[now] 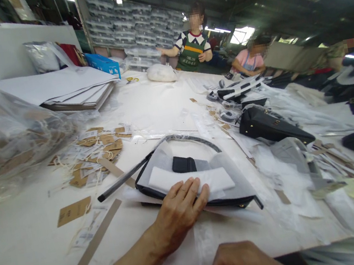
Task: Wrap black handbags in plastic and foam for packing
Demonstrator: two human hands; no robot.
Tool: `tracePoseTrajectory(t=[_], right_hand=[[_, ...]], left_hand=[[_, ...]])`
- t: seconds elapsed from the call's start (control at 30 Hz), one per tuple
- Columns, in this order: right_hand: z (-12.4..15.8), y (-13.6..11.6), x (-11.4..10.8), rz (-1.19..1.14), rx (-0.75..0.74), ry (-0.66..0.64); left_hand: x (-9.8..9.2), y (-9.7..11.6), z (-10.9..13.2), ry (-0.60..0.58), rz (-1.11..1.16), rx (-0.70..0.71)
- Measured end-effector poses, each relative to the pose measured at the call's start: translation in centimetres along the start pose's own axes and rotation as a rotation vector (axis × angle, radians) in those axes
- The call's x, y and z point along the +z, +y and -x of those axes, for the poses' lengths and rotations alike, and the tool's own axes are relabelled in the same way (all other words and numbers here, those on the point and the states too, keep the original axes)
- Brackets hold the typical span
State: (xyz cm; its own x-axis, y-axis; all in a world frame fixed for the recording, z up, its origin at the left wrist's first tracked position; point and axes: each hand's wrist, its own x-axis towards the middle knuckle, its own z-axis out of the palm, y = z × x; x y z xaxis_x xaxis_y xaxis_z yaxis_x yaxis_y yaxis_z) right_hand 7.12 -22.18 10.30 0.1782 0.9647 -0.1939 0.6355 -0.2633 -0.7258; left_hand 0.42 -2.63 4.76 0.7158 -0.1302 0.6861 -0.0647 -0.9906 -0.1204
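Observation:
A black handbag lies on the table before me, with white tissue paper over it and its wrapped handle arched at the far side. On the tissue rest a folded white strip and a small black flap-like piece. My left hand lies on the near edge of the white strip, fingers stretched out and pressing down. Nearer the table's front edge, my right hand is curled with its fingers bent under; what they hold, if anything, is hidden. Clear plastic lies between my hands.
Brown tags with strings are heaped at the left, beside a large clear plastic bag. White sheets are stacked behind. Another black handbag and loose wrapping lie right. A co-worker stands at the far end.

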Motion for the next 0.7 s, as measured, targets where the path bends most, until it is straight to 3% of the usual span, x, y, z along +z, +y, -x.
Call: tracePoseTrajectory(t=[0.13,0.23,0.33,0.5,0.7], right_hand=[[-0.9,-0.9,-5.0,0.174,-0.039,0.451],[-1.9,-0.1,-7.0,0.460,-0.137,0.611],[-2.4,-0.2,-7.6,0.642,-0.200,0.620],[-2.4,-1.5,-8.9,0.632,-0.207,0.686],[-3.9,1.9,-9.2,0.451,0.001,0.393]], left_hand=[[0.0,0.0,0.0,-0.014,0.003,0.003],[0.1,0.0,0.1,-0.012,-0.003,0.008],[0.2,0.0,0.1,-0.008,-0.005,0.011],[0.2,0.0,0.0,0.013,-0.007,0.020],[0.1,0.0,-0.1,0.033,-0.013,0.016]])
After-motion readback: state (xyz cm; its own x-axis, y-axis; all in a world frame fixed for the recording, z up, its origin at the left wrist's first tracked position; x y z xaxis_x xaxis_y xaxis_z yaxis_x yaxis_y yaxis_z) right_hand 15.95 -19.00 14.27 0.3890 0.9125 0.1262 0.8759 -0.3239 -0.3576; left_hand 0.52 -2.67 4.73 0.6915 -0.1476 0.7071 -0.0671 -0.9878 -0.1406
